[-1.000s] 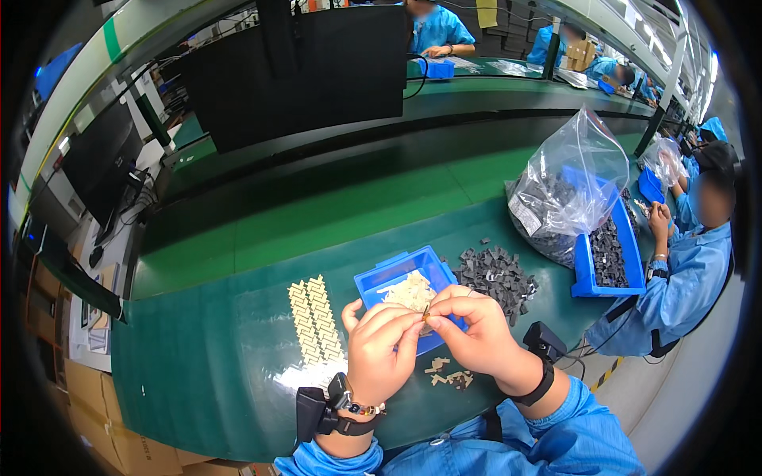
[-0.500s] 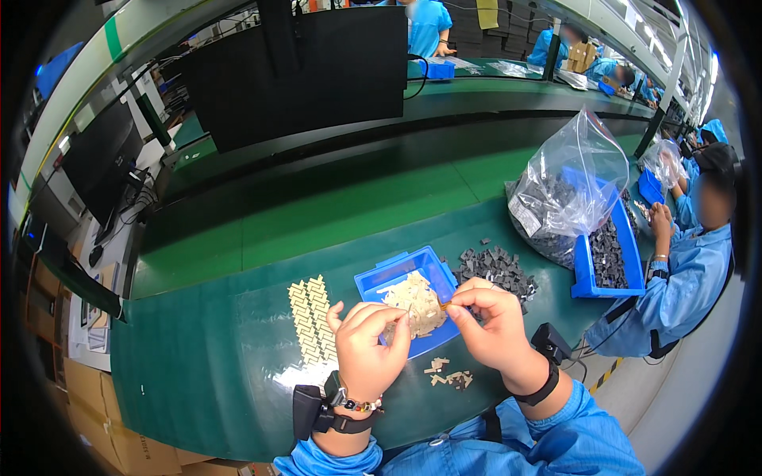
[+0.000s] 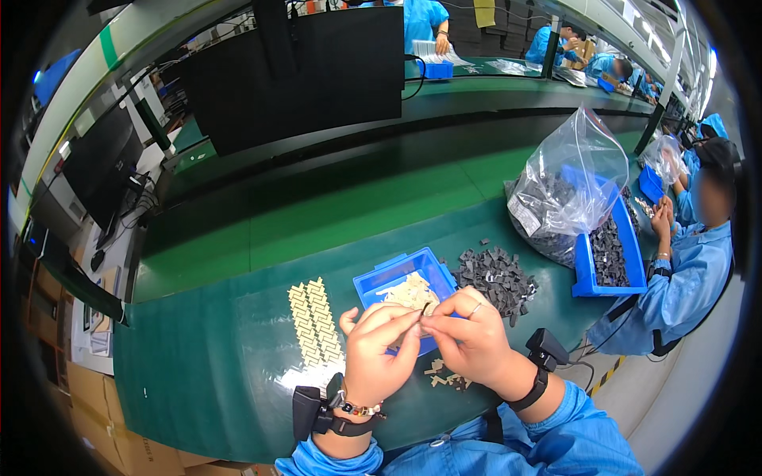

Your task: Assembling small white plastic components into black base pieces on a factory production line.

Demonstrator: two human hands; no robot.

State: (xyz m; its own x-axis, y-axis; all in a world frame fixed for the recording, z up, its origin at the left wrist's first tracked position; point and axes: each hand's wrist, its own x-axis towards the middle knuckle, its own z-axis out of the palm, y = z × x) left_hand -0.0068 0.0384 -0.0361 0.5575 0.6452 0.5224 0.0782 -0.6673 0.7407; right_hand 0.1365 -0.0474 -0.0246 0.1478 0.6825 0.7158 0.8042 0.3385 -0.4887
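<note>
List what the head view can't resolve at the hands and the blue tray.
- Small dark piece pinched between left hand and right hand: too small, fingertips cover it.
- Beige parts in blue tray: near end hidden behind both hands.
- Loose beige bits on the table: partly under the right wrist.

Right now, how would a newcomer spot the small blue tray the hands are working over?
On the green table, just beyond both hands, sits the small blue tray. It holds beige parts, unlike the larger blue bin of dark parts to its right.
</note>
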